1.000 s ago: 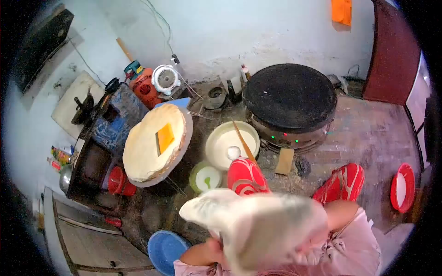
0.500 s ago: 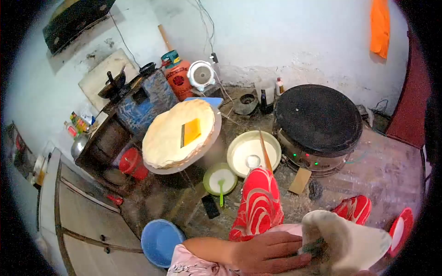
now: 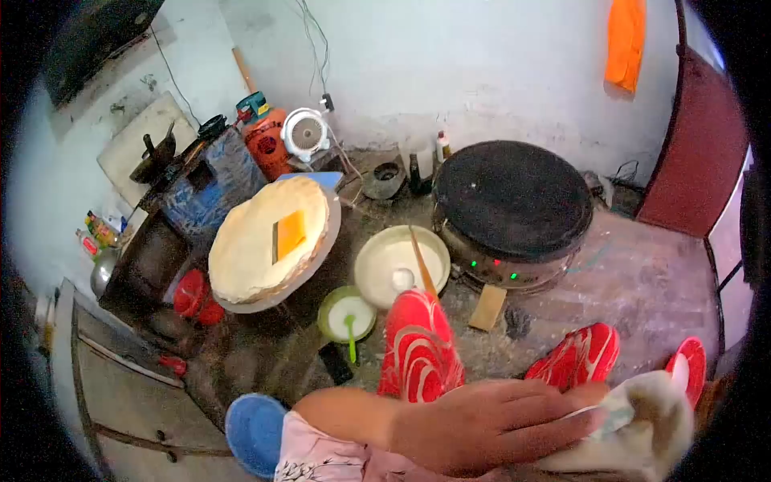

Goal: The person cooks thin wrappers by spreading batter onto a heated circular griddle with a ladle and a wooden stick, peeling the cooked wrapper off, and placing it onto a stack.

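My left hand (image 3: 490, 422) reaches across my lap from the left, out of a pink sleeve. Its fingers are drawn together at the near edge of a whitish cloth (image 3: 662, 414) with brown stains, which they seem to grip. A small pale green patch shows at the fingertips, too blurred to name. I cannot make out my right hand; the cloth and the frame's lower edge may hide it. Beyond my red-patterned knee (image 3: 419, 345) stands a basin of white batter (image 3: 365, 277) with a wooden-handled ladle (image 3: 422, 261) in it.
A round black griddle (image 3: 514, 197) with lit lamps stands at the right. Flatbreads (image 3: 257, 241) are stacked at the left, a yellow scraper (image 3: 291, 233) on top. Nearby are a green bowl (image 3: 325, 321), a phone (image 3: 335, 364), a blue bucket (image 3: 241, 434) and a gas cylinder (image 3: 267, 145).
The view has swung right, so the room's things sit further left. My left hand and the cloth have moved right, and the cloth has turned and looks more bunched.
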Demonstrator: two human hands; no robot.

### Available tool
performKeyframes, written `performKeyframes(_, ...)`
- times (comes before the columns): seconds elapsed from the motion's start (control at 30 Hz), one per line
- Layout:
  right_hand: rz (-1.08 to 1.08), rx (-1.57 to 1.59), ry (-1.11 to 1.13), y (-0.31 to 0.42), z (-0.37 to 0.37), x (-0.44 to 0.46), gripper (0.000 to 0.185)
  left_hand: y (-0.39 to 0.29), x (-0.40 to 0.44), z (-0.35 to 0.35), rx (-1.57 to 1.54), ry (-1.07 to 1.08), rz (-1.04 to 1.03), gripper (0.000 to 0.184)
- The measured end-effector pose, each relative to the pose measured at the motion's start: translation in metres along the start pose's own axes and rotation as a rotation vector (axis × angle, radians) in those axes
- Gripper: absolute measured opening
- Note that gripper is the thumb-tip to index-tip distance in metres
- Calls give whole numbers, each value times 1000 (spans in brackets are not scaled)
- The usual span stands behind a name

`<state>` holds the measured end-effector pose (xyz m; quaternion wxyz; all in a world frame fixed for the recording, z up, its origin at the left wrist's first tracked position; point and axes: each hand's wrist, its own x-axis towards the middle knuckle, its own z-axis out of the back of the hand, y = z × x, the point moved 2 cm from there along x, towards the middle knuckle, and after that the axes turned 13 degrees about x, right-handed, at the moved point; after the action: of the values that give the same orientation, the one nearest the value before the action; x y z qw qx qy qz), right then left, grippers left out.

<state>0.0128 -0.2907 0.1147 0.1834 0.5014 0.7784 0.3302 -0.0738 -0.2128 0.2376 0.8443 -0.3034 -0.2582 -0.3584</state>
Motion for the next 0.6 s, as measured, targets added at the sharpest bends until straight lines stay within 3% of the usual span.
performKeyframes(0.1, -1, -37, -32, -1, 0, -1, 51, 12, -27, -20, 109, 32, 13, 59)
performKeyframes(0.13, -8, -37, -37, -1, -2, 0, 50, 13, -20, -16, 70, -75, 16, 50)
performKeyframes(0.2, -24, -46, -27, -2, 0, -5, 49, 7, -21, -4, -80, -29, 161, 46)
performKeyframes(0.3, -43, -39, 35, -3, -1, -11, 47, 22, -50, -25, -235, -164, 170, 49)
performKeyframes(0.6, -8, -196, 330, -9, -14, -21, 40, 30, -70, -38, -313, -148, 452, 51)
